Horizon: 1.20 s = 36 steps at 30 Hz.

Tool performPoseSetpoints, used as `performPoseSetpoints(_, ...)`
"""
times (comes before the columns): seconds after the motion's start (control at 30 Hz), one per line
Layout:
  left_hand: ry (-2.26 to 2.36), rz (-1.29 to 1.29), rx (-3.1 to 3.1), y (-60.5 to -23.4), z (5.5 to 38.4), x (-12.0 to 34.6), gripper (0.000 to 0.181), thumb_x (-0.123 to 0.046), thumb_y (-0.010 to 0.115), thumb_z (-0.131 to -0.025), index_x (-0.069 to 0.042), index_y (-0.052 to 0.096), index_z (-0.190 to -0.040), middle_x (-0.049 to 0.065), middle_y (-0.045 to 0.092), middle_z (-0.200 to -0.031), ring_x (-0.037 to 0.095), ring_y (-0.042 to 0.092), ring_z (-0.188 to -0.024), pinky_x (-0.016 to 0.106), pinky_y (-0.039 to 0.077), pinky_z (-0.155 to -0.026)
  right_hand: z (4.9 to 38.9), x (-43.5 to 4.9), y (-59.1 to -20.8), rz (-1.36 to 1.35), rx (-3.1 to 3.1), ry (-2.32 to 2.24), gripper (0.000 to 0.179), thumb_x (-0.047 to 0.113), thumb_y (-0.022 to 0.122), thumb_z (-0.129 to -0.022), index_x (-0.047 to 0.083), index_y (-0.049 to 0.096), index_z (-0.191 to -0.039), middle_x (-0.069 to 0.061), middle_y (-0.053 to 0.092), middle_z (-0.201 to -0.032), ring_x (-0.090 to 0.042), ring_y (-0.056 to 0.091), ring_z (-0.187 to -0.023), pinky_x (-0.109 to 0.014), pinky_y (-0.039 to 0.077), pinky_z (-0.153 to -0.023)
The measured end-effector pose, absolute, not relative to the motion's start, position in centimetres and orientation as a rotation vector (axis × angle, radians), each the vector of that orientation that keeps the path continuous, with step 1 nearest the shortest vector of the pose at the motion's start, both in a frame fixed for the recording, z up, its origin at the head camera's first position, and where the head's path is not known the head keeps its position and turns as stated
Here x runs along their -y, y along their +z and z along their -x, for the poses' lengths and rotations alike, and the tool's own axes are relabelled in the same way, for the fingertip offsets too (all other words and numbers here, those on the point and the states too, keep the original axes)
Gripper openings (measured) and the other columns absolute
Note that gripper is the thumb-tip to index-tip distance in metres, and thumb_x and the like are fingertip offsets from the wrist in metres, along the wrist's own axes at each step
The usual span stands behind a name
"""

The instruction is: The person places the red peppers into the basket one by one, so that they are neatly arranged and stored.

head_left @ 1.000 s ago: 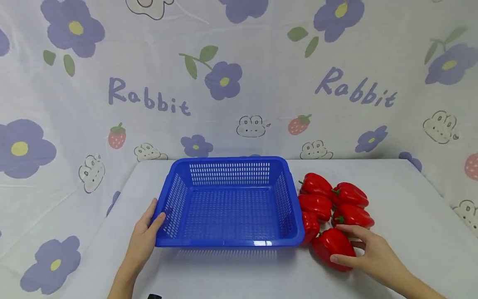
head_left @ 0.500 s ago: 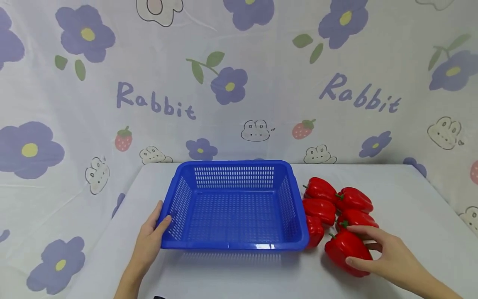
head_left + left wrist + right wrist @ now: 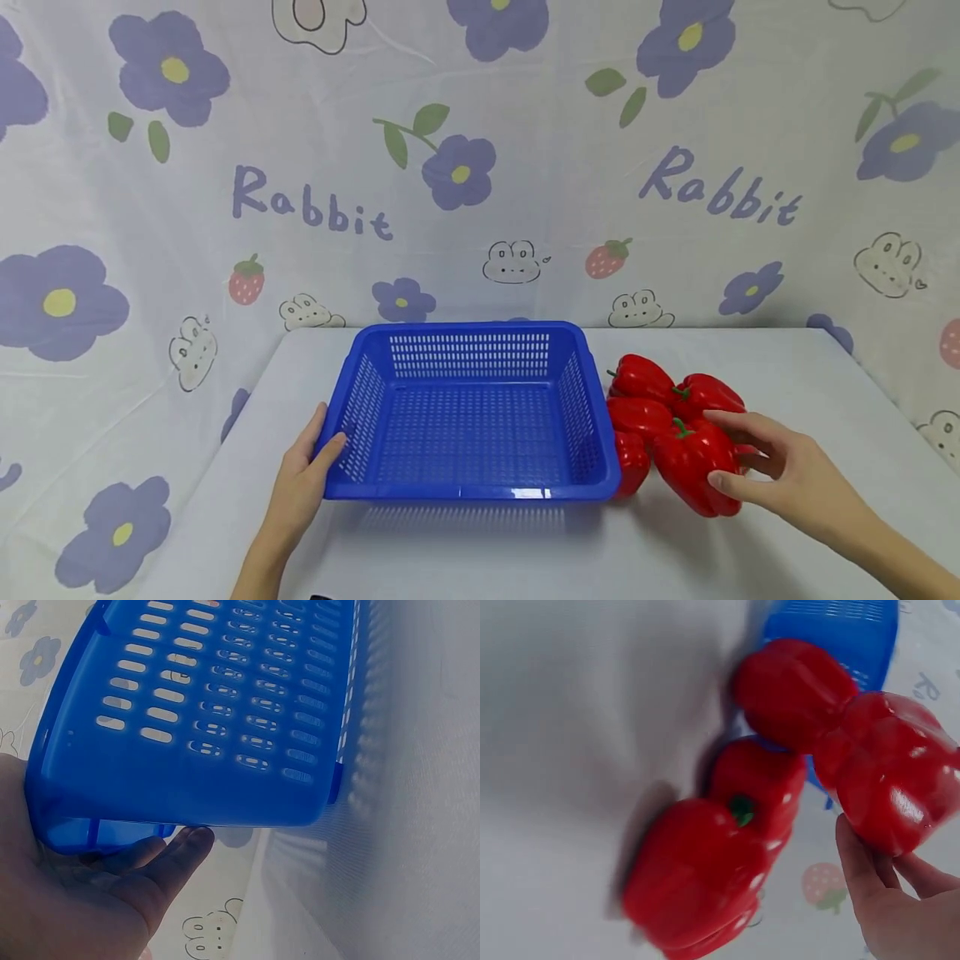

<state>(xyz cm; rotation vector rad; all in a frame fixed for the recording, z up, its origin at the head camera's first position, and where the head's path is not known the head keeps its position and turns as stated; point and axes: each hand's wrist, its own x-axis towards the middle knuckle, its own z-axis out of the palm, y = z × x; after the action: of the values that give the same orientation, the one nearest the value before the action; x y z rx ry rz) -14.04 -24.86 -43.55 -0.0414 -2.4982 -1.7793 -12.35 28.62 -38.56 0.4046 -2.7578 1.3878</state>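
In the head view, a blue rectangular plastic basket with slotted walls point(image 3: 450, 493) is set mid-frame on a white-covered table point(image 3: 817, 383); its left rim is clamped by the left hand point(image 3: 298, 479), thumb laid over the inside, fingers kept outside. A glossy red bell pepper with a green stem point(image 3: 693, 467) is held at right of frame by the right hand point(image 3: 795, 479), gripped between thumb on the near side and fingers on the far side; it appears lifted, shadow cast on the table below. More glossy red bell peppers point(image 3: 639, 417) are bunched just right of the basket, one mostly hidden behind the held one. Behind, a white fabric backdrop point(image 3: 555, 183) is printed with purple flowers, rabbits and "Rabbit" lettering. A small dark object point(image 3: 321, 597) is cut off at bottom edge, identity can't be told
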Motion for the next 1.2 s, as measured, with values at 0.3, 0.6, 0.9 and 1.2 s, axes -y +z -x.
performPoseSetpoints(0.3,-1.787,0.023,2.499,-43.4,14.1,24.8,0.066,-0.026,0.046,-0.106,-0.002,0.012,-0.157,0.015,0.012,-0.162,0.030,0.009,-0.147,0.049,0.014,-0.116,13.9,-25.6,-36.4,-0.491,2.651,1.527,0.062,0.011,0.079,-0.084,0.009,0.052,-0.140,-0.012,0.054,-0.129,-0.007,0.060,-0.103,-0.032,0.058,-0.071)
performPoseSetpoints(0.6,-1.761,0.027,2.503,-43.5,14.0,24.9,0.067,-0.029,0.046,-0.106,-0.002,0.013,-0.157,0.015,0.013,-0.162,0.031,0.011,-0.147,0.050,0.014,-0.115,16.2,-22.0,-34.5,-0.538,2.576,1.538,0.059,0.015,0.075,-0.088,0.012,0.051,-0.142,-0.011,0.059,-0.126,-0.017,0.065,-0.104,-0.029,0.056,-0.079)
performPoseSetpoints(0.9,-1.776,-0.014,2.504,-43.8,14.0,24.7,0.065,-0.027,0.046,-0.106,-0.001,0.015,-0.156,0.016,0.015,-0.161,0.032,0.012,-0.147,0.051,0.014,-0.115,18.3,-17.9,-33.7,-0.472,2.559,1.600,0.068,0.024,0.078,-0.086,0.015,0.048,-0.146,-0.014,0.056,-0.131,-0.034,0.062,-0.109,-0.038,0.058,-0.075)
performPoseSetpoints(1.2,-1.761,-0.008,2.498,-43.5,14.2,24.7,0.062,-0.023,0.044,-0.106,0.000,0.015,-0.156,0.016,0.015,-0.161,0.031,0.012,-0.147,0.049,0.013,-0.116,22.6,-12.8,-32.8,-0.522,2.502,1.721,0.068,0.024,0.081,-0.082,0.012,0.051,-0.142,-0.011,0.058,-0.131,-0.030,0.061,-0.110,-0.043,0.055,-0.084)
